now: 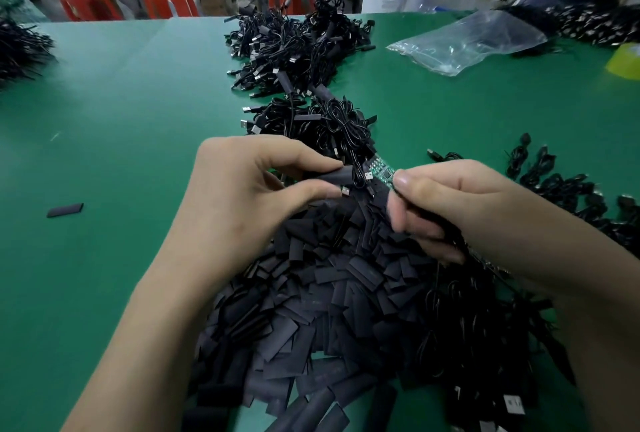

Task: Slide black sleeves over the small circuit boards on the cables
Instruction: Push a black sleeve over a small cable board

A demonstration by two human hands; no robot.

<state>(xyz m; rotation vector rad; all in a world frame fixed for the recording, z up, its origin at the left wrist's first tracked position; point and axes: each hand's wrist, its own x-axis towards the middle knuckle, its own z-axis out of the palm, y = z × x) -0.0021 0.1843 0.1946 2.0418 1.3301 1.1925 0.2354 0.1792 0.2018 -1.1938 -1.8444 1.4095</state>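
My left hand (pixel 242 196) pinches a black sleeve (pixel 334 175) between thumb and forefinger, its open end facing right. A USB plug (pixel 345 191) on a thin black cable pokes out near the sleeve's lower edge. My right hand (pixel 460 209) grips a black cable and holds a small green circuit board (pixel 380 171) at the thumb tip. The board sits just right of the sleeve, uncovered. Below both hands lies a large heap of loose black sleeves (pixel 332 293).
Bundled cables with USB plugs (pixel 298 50) are piled at the table's middle and far end, more cables (pixel 568 189) to the right. One stray sleeve (pixel 65 210) lies on the green table (pixel 121 102). A clear plastic bag (pixel 467 40) lies far right, a person beyond it.
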